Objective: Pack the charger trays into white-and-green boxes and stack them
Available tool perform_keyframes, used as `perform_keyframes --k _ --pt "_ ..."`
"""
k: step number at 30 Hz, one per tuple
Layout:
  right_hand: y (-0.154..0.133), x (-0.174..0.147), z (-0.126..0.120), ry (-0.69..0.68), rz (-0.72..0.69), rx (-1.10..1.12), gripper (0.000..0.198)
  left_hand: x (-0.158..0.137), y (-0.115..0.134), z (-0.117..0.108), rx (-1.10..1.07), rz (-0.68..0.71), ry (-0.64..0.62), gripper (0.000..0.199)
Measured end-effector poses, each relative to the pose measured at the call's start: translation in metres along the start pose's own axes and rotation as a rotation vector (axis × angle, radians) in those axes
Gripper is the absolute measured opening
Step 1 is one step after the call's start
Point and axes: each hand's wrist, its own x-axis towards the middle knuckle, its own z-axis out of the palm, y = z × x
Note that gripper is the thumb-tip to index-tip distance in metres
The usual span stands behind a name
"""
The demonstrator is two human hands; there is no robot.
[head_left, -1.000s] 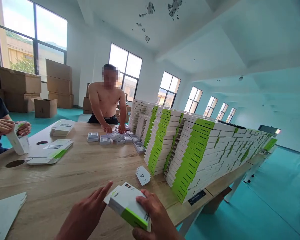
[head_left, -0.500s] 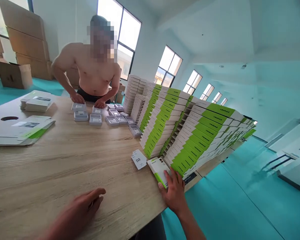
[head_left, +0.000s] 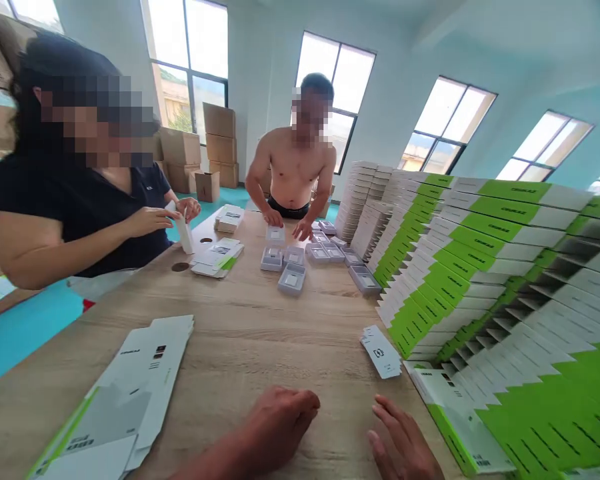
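My left hand [head_left: 283,427] is over the near part of the table, its fingers curled together with nothing visible in them. To its right is my right hand [head_left: 403,440], fingers stretched and apart, holding nothing. Closest to the right hand are a small stack of white cards [head_left: 383,353] with a battery-like symbol and a flat white and green box [head_left: 463,417]. That box lies at the foot of the tall stacks of matching boxes [head_left: 460,260]. Left of my left hand lies a pile of flattened white and green cartons [head_left: 125,393].
Grey trays [head_left: 293,279] with white items sit mid-table [head_left: 220,373]. A person [head_left: 293,173] across the table has hands by them. Another person [head_left: 80,213] at left holds a small white carton [head_left: 184,233]. More flat cartons [head_left: 217,255] lie near that person.
The view has swung left, bringing the second person and the near carton pile into sight. My right hand has come off the flat box. A tray now stands closer on the table.
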Motion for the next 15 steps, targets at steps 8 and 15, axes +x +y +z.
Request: perform_keyframes --k 8,15 --pt "-0.080 0.115 0.027 -0.473 -0.095 0.349 0.027 -0.001 0.002 -0.001 0.117 -0.078 0.053 0.018" --pt "-0.083 0.137 0.059 -0.385 0.015 0.595 0.027 -0.056 -0.023 -0.083 0.436 -0.511 0.305 0.034"
